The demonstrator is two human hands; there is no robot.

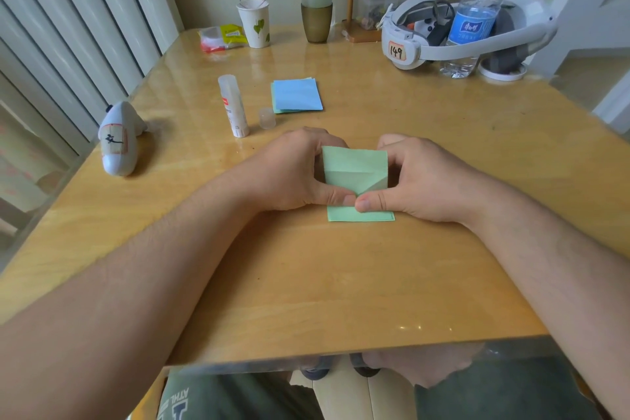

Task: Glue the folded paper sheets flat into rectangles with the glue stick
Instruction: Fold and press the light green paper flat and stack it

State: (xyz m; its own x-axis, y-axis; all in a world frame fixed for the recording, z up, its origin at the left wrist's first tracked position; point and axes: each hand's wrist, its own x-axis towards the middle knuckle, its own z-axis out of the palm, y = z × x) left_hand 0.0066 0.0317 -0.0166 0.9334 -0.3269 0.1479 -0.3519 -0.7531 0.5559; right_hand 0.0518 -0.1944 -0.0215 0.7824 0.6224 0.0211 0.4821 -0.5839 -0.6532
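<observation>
Head view: green folded sheet (354,167) on table (341,283).
Left hand (293,170): thumb pins the flap so glue can set.
Right hand (419,181): thumb presses alongside.

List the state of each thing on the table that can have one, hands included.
Green folded paper: on the table, flap partly raised, both thumbs pressing it.
Glue stick: upright, uncapped.
Cap: off, standing beside the stick.
Paper stack: lying flat, blue on top.
Water bottle: upright.
Left hand: holds paper.
Right hand: holds paper.

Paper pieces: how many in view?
3 visible: a green piece pinched by both hands at centre, and a blue piece stacked on a green one beside the glue stick; more may be hidden.
</observation>
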